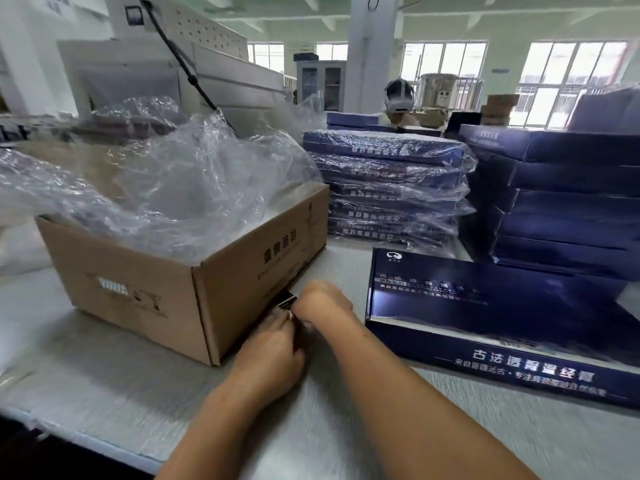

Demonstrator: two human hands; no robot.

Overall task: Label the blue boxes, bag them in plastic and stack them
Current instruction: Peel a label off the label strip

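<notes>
Against the carton's (166, 296) right wall, the left hand (273, 355) and right hand (323, 303) together pinched a small dark label (286, 301), the unbagged blue box (485, 306) lying flat just right of the carton.

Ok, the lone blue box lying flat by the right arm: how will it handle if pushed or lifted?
The blue box is wide and flat, so it should slide on the table rather than tip. Its glossy lid may be slippery to grip. The stack of like boxes behind holds its shape, so it is probably stiff.
</notes>
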